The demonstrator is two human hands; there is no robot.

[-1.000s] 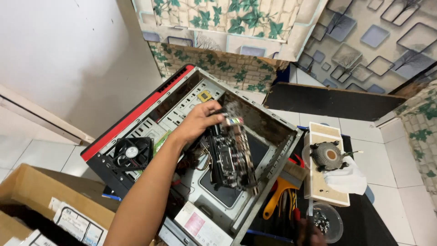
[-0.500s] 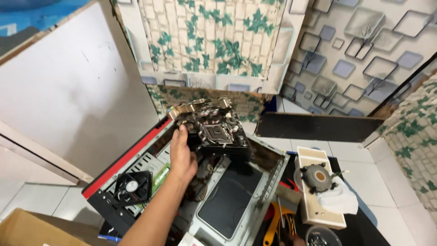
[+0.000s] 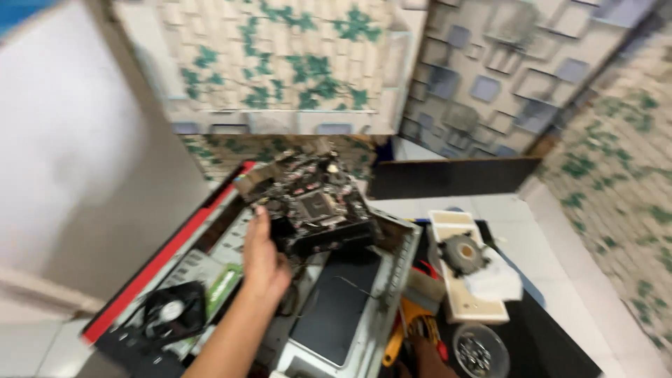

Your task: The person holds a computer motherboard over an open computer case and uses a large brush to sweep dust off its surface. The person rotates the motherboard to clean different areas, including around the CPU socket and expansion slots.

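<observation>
My left hand (image 3: 264, 257) grips the left edge of a dark motherboard (image 3: 315, 206) and holds it lifted and tilted above the open computer case (image 3: 402, 255). The case lies on its side on the floor, with a red strip along its left edge and a black fan (image 3: 171, 311) at its near end. A dark panel (image 3: 334, 308) lies inside the case under the board. Only part of my right hand (image 3: 423, 355) shows at the bottom edge, next to a yellow-handled tool (image 3: 406, 325); its fingers are hidden. The view is blurred.
To the right of the case, a white tray (image 3: 462, 294) holds a round cooler (image 3: 460, 253) and a white cloth. A clear round dish of screws (image 3: 479, 350) sits near it on a black mat. A black board (image 3: 448, 176) leans against the patterned wall.
My left hand has pulled the motherboard up out of the case, and the board now hangs tilted above it. My view has lifted toward the wall.
</observation>
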